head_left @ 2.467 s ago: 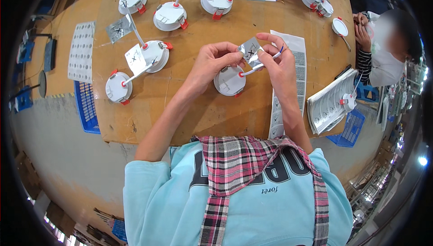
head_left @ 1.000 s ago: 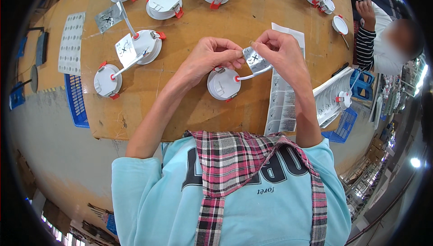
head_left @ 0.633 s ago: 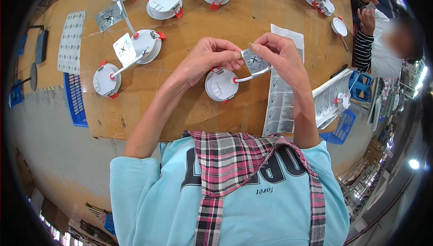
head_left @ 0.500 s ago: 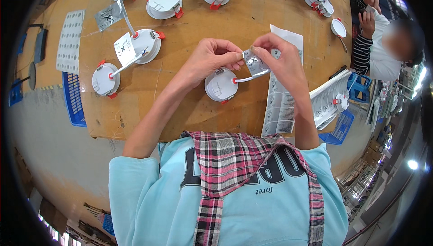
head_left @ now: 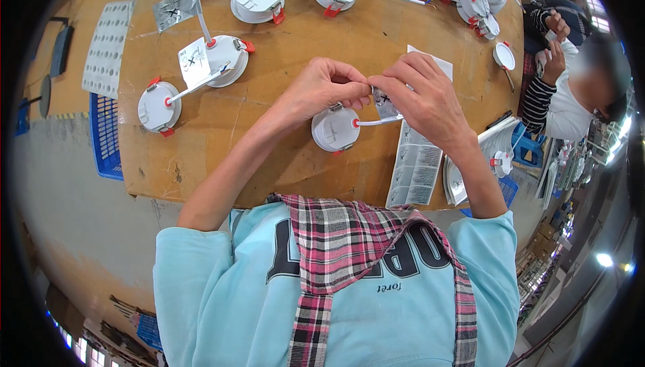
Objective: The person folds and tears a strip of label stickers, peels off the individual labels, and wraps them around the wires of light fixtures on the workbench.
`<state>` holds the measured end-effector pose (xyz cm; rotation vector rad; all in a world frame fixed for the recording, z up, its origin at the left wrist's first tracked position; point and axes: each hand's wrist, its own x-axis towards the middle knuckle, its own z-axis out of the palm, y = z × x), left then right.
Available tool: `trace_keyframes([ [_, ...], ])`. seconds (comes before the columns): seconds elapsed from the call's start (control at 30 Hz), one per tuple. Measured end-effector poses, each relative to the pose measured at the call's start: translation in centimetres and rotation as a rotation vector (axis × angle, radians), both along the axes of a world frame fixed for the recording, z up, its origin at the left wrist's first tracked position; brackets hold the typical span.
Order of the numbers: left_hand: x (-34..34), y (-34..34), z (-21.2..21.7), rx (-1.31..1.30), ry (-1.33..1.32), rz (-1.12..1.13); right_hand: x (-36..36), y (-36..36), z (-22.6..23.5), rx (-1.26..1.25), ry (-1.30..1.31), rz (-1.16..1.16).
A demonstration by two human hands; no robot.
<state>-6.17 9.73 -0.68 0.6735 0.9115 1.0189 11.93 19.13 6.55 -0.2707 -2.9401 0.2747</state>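
My left grip (head_left: pixel 321 88) and right grip (head_left: pixel 420 95) both pinch the small printed tag (head_left: pixel 384 105) above the round white lamp (head_left: pixel 334 129), which lies on the wooden desk (head_left: pixel 282 165), its white cord (head_left: pixel 377 121) leading up to the tag

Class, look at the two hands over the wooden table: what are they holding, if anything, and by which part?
Both the left hand and right hand pinch a small printed tag by its upper edge.
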Motion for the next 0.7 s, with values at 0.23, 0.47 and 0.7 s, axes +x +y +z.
trace_keyframes([
  [0.23,0.1,0.0,-0.2,0.016,-0.031,-0.014,0.4,-0.2,-0.2,-0.014,0.048,-0.004],
  [0.47,0.4,0.1,0.3,0.036,0.071,-0.018,1.0,-0.7,-0.5,0.002,0.126,-0.073],
  [0.7,1.7,-0.9,1.9,0.210,0.603,0.182,0.4,-2.8,1.8,-0.130,0.071,-0.328],
])
